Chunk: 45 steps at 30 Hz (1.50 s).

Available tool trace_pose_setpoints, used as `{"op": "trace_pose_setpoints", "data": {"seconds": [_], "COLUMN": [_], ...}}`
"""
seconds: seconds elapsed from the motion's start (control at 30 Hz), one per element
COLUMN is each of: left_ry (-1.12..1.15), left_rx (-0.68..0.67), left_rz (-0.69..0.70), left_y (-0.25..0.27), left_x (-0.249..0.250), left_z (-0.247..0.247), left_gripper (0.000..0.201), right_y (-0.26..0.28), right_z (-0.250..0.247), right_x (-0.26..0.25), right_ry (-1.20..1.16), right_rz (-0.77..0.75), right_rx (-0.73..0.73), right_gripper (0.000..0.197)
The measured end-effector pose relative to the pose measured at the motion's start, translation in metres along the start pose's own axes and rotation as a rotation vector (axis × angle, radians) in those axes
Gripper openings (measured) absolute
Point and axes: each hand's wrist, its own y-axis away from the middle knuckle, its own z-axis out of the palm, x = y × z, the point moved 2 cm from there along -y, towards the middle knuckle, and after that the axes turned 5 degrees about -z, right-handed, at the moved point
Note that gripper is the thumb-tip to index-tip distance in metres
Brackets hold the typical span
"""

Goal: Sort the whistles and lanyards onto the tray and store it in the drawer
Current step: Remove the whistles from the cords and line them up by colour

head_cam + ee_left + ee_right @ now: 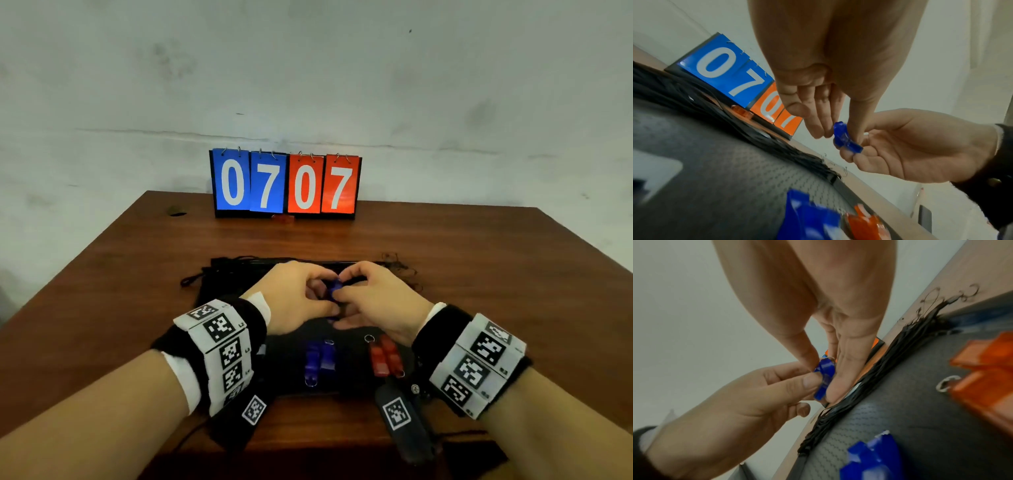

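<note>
Blue whistle (335, 290) is hovering above the tray (286, 368), my left hand (294, 303) and right hand (380, 303) both pinching it. From the left wrist I am seeing the same two-handed pinch. From the right wrist, lanyards (896, 350) are lying along the tray's far edge.

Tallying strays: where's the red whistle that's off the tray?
Head view, far centre: the translucent red plastic whistle lies on the brown wooden table at the base of the blue-and-red flip scoreboard.

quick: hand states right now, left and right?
left hand: fingers pinch the blue whistle.
right hand: fingers pinch the same blue whistle, above the tray.
</note>
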Motion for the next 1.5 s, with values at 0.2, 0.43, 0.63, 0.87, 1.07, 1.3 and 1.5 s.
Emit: {"op": "trace_pose_setpoints", "data": {"seconds": [0.2,0.43,0.63,0.87,1.07,1.3,1.5], "left_ry": [-0.011,-0.239,-0.282,-0.296,-0.317,-0.247,-0.146], "left_rx": [-0.062,-0.061,-0.124,-0.117,-0.11,-0.091,-0.009], "left_rz": [-0.025,-0.045,-0.067,-0.115,-0.147,-0.118,-0.1], "left_y": [0.011,0.019,0.021,0.024,0.025,0.028,0.013], "left_x": [-0.004,-0.014,-0.015,-0.016,-0.015,-0.009,0.005], "left_z": [0.03,0.045,0.052,0.051,0.052,0.038,-0.003], "left_gripper": [0.05,0.055,0.048,0.053,0.057,0.065,0.054], "right_y": [0.02,0.023,0.021,0.018,0.02,0.018,0.004], "right_z": [-0.005,-0.001,0.005,0.008,0.005,-0.006,-0.006], "right_x": [0.028,0.037,0.04,0.041,0.036,0.019,-0.017], "right_ry": [0.336,0.491,0.586,0.704,0.723,0.523,0.351], "right_rz": [-0.028,0.008,0.065,0.1,0.084,0.066,0.033], "right_rx": [0.06,0.01,-0.062,-0.122,-0.1,0.001,0.007], "right_gripper": [0.021,0.009,0.009,0.028,0.027,0.019,0.023]}}
